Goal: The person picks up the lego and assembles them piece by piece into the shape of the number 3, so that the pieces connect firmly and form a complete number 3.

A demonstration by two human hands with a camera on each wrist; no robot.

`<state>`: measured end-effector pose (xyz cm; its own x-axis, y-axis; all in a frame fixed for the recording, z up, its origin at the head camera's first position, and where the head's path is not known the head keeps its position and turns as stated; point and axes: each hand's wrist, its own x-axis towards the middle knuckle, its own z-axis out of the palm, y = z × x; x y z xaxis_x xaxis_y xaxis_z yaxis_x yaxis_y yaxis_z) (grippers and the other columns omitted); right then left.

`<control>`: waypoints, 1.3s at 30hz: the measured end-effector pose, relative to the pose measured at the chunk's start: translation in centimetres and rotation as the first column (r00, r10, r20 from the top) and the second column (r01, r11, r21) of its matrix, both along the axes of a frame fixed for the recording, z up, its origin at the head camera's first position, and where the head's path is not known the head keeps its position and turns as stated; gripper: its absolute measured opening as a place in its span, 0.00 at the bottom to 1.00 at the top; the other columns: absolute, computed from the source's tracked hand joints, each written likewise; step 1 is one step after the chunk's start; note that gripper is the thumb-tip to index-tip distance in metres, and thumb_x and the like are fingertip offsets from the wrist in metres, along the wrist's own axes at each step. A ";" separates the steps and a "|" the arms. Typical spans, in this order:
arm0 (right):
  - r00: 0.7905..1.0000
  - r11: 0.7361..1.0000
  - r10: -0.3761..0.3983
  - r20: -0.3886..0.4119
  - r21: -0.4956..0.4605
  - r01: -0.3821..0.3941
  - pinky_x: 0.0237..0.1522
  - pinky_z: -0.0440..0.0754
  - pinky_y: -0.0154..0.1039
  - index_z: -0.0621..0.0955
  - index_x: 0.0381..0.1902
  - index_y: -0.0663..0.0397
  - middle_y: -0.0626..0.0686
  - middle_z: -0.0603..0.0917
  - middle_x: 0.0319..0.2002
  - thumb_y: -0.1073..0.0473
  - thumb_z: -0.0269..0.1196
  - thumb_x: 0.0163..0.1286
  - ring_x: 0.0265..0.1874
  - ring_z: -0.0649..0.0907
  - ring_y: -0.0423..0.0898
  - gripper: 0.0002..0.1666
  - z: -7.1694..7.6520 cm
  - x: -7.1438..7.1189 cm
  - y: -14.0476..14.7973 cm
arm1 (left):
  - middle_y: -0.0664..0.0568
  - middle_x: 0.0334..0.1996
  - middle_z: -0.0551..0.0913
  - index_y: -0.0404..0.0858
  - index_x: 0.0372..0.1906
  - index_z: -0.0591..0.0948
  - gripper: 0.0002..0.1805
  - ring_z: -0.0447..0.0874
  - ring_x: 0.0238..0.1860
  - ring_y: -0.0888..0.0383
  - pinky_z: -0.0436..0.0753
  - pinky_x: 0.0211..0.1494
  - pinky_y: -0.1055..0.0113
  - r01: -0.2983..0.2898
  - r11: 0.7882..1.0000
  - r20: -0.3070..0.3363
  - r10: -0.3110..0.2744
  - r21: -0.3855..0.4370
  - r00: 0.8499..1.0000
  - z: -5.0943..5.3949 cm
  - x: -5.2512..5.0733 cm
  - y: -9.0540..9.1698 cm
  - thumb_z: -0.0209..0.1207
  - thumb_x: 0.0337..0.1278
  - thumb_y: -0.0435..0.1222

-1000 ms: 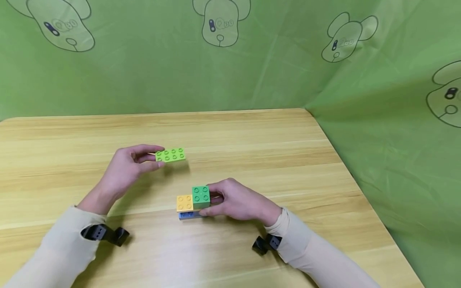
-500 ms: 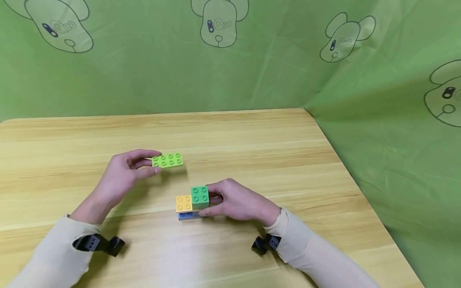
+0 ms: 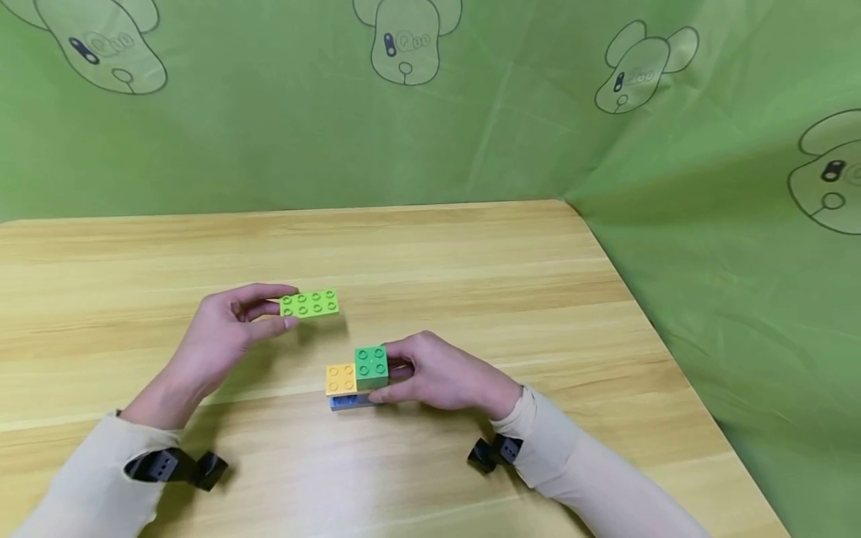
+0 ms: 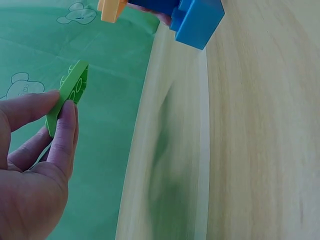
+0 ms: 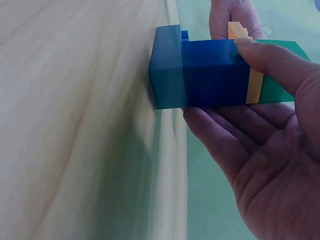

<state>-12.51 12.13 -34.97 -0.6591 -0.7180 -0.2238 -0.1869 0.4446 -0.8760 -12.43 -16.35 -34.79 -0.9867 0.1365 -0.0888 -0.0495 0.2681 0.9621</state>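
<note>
In the head view my left hand (image 3: 225,329) pinches one end of a thin lime-green toy brick (image 3: 312,304), its studs facing up, above the table. My right hand (image 3: 447,373) grips a small stack of toy bricks, nearer to me and to the right. A green brick (image 3: 371,368) tops the stack, over a thin orange brick (image 3: 341,379) that juts out leftward. Beneath, as the right wrist view shows, come a dark blue brick (image 5: 216,75) and a lighter blue brick (image 5: 167,67). The lime brick and the stack are apart.
The wood-patterned table (image 3: 471,261) spreads under both hands. A green curtain (image 3: 282,149) with printed bear outlines hangs behind it and along its right side. Black wrist cameras (image 3: 178,467) sit on both sleeves.
My left hand has moved slightly toward me and to the left with the lime-green brick. The right hand and its stack have stayed nearly still.
</note>
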 end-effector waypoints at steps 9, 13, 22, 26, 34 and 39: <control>1.000 1.000 0.002 -0.014 0.001 -0.002 0.46 0.82 0.32 0.83 0.49 0.58 0.43 0.87 0.41 0.60 0.72 0.61 0.42 0.85 0.37 0.19 0.1 0.0 -0.1 | 0.44 0.45 0.82 0.31 0.59 0.78 0.25 0.83 0.43 0.59 0.83 0.41 0.70 0.011 0.999 -0.075 -0.008 0.030 0.997 0.9 0.8 -0.2 0.68 0.57 0.34; 1.000 1.000 -0.001 -0.008 0.005 0.001 0.46 0.82 0.32 0.83 0.50 0.59 0.44 0.87 0.41 0.60 0.72 0.61 0.42 0.85 0.37 0.19 0.2 0.0 -0.2 | 0.45 0.45 0.83 0.31 0.59 0.78 0.25 0.83 0.43 0.59 0.83 0.42 0.71 0.010 0.999 -0.068 -0.007 0.044 0.998 0.8 1.0 -0.2 0.68 0.57 0.33; 1.000 1.000 -0.012 0.019 -0.003 0.012 0.46 0.82 0.32 0.83 0.50 0.59 0.44 0.87 0.41 0.61 0.72 0.61 0.42 0.85 0.38 0.19 0.1 0.1 -0.1 | 0.46 0.46 0.84 0.32 0.59 0.78 0.26 0.84 0.44 0.58 0.83 0.46 0.69 0.003 0.999 -0.024 -0.002 0.041 1.000 1.1 1.5 0.0 0.69 0.57 0.37; 1.000 1.000 -0.010 0.018 -0.004 0.010 0.46 0.82 0.32 0.83 0.50 0.59 0.44 0.87 0.41 0.61 0.72 0.61 0.42 0.85 0.38 0.19 0.0 0.1 -0.1 | 0.45 0.45 0.85 0.30 0.59 0.78 0.26 0.85 0.44 0.59 0.84 0.45 0.69 0.000 0.997 -0.039 0.003 0.076 0.999 1.1 1.8 0.2 0.69 0.57 0.35; 1.000 1.000 -0.011 0.008 -0.008 0.011 0.46 0.82 0.32 0.83 0.50 0.59 0.44 0.87 0.41 0.62 0.72 0.61 0.43 0.85 0.38 0.19 0.0 0.1 -0.1 | 0.45 0.45 0.85 0.28 0.59 0.77 0.25 0.85 0.44 0.58 0.83 0.46 0.69 -0.008 0.992 -0.075 0.018 0.126 0.997 0.9 2.0 0.5 0.68 0.57 0.31; 1.000 1.000 -0.012 0.015 -0.017 0.013 0.46 0.83 0.33 0.83 0.50 0.59 0.44 0.87 0.41 0.62 0.72 0.61 0.43 0.85 0.38 0.19 0.1 0.1 -0.2 | 0.45 0.45 0.85 0.27 0.59 0.76 0.25 0.85 0.44 0.58 0.83 0.46 0.68 0.010 0.986 -0.081 0.003 0.164 0.997 1.0 2.2 0.6 0.68 0.57 0.30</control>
